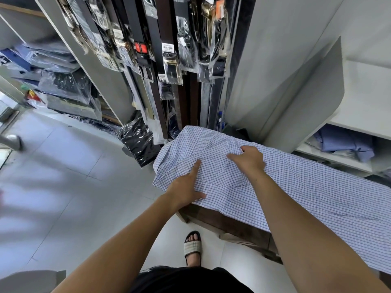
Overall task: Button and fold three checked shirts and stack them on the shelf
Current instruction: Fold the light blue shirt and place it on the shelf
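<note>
The left hand (pixel 186 187) lies flat on the checked shirt (pixel 296 187) at the bench (pixel 232 224) end, while the right hand (pixel 248 158) pinches its cloth.

Blue-and-white checked shirt (pixel 296 187)

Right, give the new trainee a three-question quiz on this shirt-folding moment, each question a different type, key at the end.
1. True or false: the checked shirt lies spread over the dark wooden table.
2. Multiple choice: what is the left hand doing? A) resting with straight fingers on the shirt; B) lifting a belt; C) hanging idle at the person's side.
3. Short answer: what hangs in plastic sleeves behind the table?

Key
1. True.
2. A. The right hand, by contrast, bunches the fabric under its fingers.
3. Packaged belts.
</note>
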